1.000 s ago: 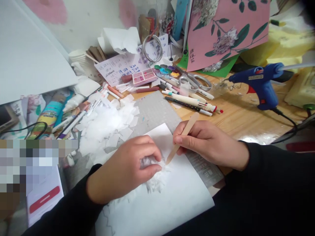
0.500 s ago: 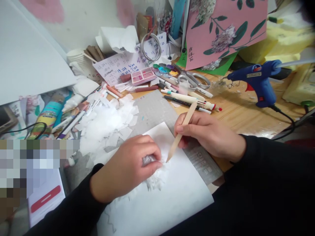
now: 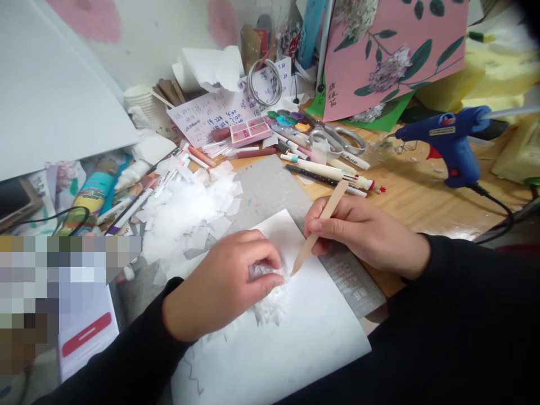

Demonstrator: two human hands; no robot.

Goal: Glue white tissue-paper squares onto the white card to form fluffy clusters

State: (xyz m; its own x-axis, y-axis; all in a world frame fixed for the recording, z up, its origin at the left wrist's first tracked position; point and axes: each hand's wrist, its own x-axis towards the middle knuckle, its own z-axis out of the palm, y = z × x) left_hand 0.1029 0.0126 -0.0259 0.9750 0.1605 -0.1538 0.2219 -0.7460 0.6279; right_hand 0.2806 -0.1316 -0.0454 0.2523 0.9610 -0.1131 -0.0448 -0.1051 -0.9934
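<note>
A white sheet of paper (image 3: 320, 332) lies in front of me, with a bunch of crumpled white paper pieces (image 3: 270, 310) on its middle. My left hand (image 3: 230, 281) rests over this bunch, thumb and forefinger closed on its white paper; the exact piece pinched is partly hidden by the fingers. My right hand (image 3: 358, 230) grips a flat wooden stick (image 3: 314, 239) like a pen. The stick's pointed lower end is just right of the left fingertips, close to the sheet.
Left of the sheet, loose white paper scraps (image 3: 181, 208) are heaped on a grey cutting mat (image 3: 270, 185). Behind lie markers (image 3: 324, 169) and scissors (image 3: 337, 138). A blue glue gun (image 3: 447, 140) stands at right; a pink flower picture (image 3: 396, 62) leans at the back.
The whole scene sits slightly farther right in the picture, as the camera has turned a little. Both hands keep nearly the same pose, the stick's tip still beside the left fingertips.
</note>
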